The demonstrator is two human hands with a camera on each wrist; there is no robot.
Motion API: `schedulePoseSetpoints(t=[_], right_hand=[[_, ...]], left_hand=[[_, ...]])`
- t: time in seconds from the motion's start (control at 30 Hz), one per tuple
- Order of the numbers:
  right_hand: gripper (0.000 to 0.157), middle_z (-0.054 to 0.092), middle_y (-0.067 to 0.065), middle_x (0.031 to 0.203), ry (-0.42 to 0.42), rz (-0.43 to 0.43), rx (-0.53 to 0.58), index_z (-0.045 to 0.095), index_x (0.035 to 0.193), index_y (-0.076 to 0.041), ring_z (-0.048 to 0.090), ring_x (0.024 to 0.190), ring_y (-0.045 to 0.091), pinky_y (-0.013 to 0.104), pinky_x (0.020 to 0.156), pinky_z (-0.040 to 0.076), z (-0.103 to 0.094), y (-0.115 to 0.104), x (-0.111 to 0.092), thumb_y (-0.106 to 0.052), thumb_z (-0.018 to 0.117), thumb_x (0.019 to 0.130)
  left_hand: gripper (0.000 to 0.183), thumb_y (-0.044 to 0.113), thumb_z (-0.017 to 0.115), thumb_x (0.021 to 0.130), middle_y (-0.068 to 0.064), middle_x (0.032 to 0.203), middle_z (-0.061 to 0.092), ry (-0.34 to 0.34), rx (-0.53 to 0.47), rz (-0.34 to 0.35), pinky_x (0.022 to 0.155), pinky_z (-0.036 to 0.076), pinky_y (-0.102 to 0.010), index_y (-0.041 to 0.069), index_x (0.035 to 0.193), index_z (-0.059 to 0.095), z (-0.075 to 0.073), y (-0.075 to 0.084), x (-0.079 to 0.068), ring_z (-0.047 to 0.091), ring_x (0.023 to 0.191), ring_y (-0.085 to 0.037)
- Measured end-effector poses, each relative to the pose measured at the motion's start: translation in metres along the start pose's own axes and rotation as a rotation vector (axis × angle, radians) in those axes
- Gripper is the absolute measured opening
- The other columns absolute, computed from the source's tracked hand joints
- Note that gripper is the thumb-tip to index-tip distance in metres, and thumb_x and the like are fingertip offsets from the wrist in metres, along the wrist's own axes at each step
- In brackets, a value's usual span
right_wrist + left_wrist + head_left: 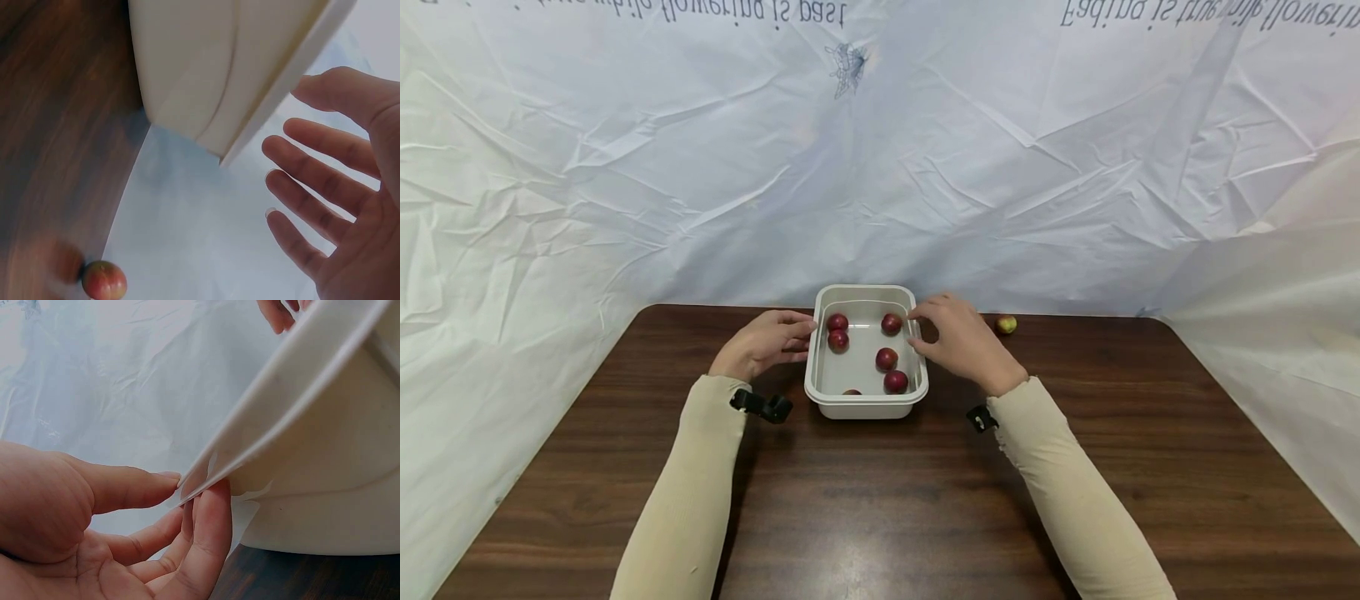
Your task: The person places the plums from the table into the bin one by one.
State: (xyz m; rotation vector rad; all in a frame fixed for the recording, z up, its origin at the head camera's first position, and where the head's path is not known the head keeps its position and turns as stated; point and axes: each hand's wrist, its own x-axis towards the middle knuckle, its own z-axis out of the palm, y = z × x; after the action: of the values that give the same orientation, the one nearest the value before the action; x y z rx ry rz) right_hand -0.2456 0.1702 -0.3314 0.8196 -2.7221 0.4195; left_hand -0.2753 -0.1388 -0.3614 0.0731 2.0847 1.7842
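Observation:
A white plastic container [867, 402] stands on the table, with several dark red, plum-like fruits [896, 382] inside. My left hand [767, 342] is at its left side. In the left wrist view, that hand's thumb lies at the rim edge and its fingers curl beneath, pinching the rim [275, 425]. On the other side, my right hand [962, 342] has its fingers apart. The right wrist view shows its thumb right at the container's rim [287, 84] and the other fingers extended beside it, gripping nothing.
A yellow-and-red fruit [1006, 324] lies on the table beyond my right hand, near the back edge. Dark brown wood makes up the tabletop [865, 508]. A creased white sheet [865, 183] with printed lettering hangs behind and along both sides.

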Motion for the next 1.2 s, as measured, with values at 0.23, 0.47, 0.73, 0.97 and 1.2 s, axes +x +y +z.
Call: schedulePoseSetpoints(t=[0.23,0.47,0.73,0.97,1.2], right_hand=[[0.032,0.071,0.012,0.121,0.021,0.026,0.056,0.072,0.121,-0.005,0.060,0.119,0.033,0.051,0.105,0.048,-0.009,0.017,-0.001,-0.020,0.075,0.093],[0.031,0.070,0.013,0.121,0.030,0.102,0.081,0.071,0.121,-0.005,0.057,0.122,0.034,0.050,0.104,0.048,-0.019,0.031,-0.006,-0.021,0.074,0.094],[0.032,0.067,0.015,0.127,0.034,0.170,0.109,0.071,0.122,-0.005,0.057,0.123,0.035,0.047,0.093,0.056,-0.026,0.045,-0.010,-0.019,0.074,0.094],[0.032,0.067,0.018,0.125,0.040,0.207,0.098,0.070,0.124,-0.003,0.054,0.123,0.038,0.055,0.100,0.048,-0.027,0.061,-0.014,-0.018,0.073,0.095],[0.034,0.066,0.020,0.124,0.037,0.221,0.052,0.069,0.125,-0.002,0.052,0.116,0.039,0.056,0.097,0.047,-0.020,0.070,-0.017,-0.017,0.073,0.095]], left_hand=[[0.045,0.017,0.052,0.108,-0.009,0.112,0.061,-0.001,-0.003,-0.002,0.082,0.060,-0.025,-0.008,0.144,0.046,-0.001,0.000,0.001,0.064,0.090,-0.011],[0.045,0.017,0.052,0.108,-0.008,0.111,0.061,0.001,-0.005,-0.003,0.081,0.060,-0.024,-0.007,0.145,0.046,-0.001,0.000,0.000,0.064,0.090,-0.011],[0.044,0.017,0.052,0.108,-0.009,0.113,0.062,0.001,-0.005,0.000,0.083,0.060,-0.026,-0.007,0.144,0.047,0.000,0.000,0.000,0.064,0.091,-0.011],[0.044,0.017,0.053,0.108,-0.010,0.115,0.061,0.003,-0.003,-0.002,0.085,0.060,-0.026,-0.007,0.144,0.047,0.000,0.000,-0.001,0.064,0.092,-0.012],[0.044,0.017,0.053,0.108,-0.009,0.112,0.062,0.002,-0.001,0.001,0.084,0.060,-0.026,-0.008,0.144,0.047,0.000,0.000,-0.001,0.065,0.091,-0.011]])
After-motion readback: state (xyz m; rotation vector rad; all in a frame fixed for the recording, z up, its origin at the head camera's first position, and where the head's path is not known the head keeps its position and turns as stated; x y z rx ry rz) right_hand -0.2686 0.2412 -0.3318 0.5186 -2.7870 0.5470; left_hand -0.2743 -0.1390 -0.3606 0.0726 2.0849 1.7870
